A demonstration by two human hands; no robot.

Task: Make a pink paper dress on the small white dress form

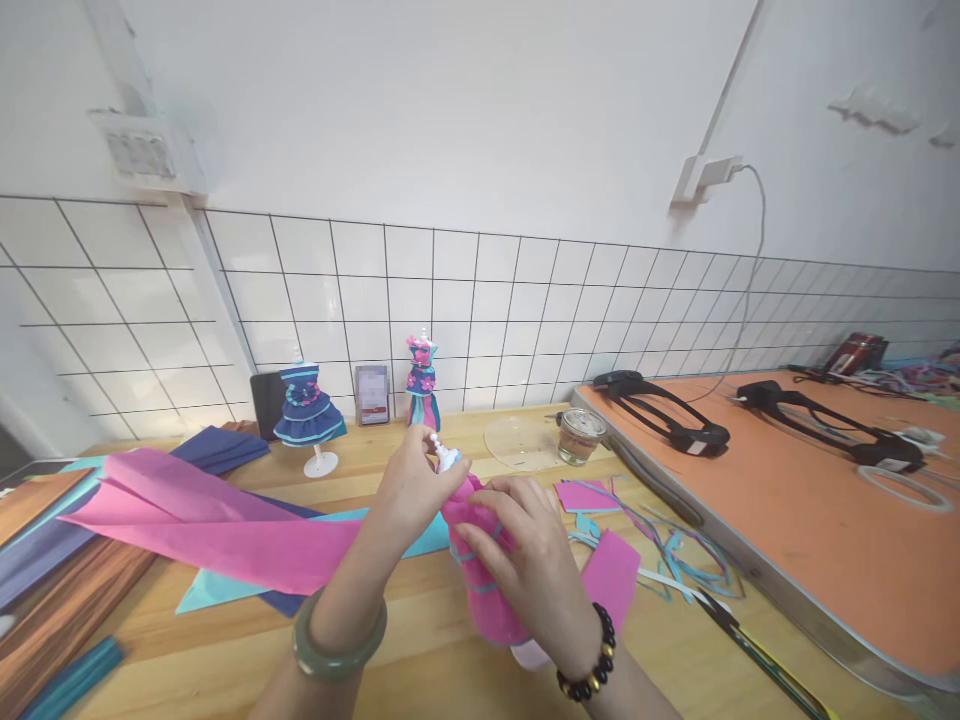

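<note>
A small white dress form (pixel 447 457) wearing a pink dress (pixel 491 605) with light blue bands leans in front of me, tilted, its white base (pixel 531 655) partly showing below. My left hand (pixel 411 485) is closed around the upper part of the form, thumb by the white bust. On the dress's upper right side, my right hand (pixel 536 545) grips the pink fabric, its fingertips near the top edge. What lies under the fingers is hidden. Close to my right wrist are pink fabric pieces (pixel 615 570) and thin blue and purple strips (pixel 686 565).
Long pink cloth (pixel 225 530) and blue cloth (pixel 221 447) lie left. Behind stand a blue-dressed form (pixel 304 410), a phone (pixel 373 393) and another dressed form (pixel 421 380). A glass jar (pixel 581 435), a cutter knife (pixel 757 650) and an orange board (pixel 810 500) are right.
</note>
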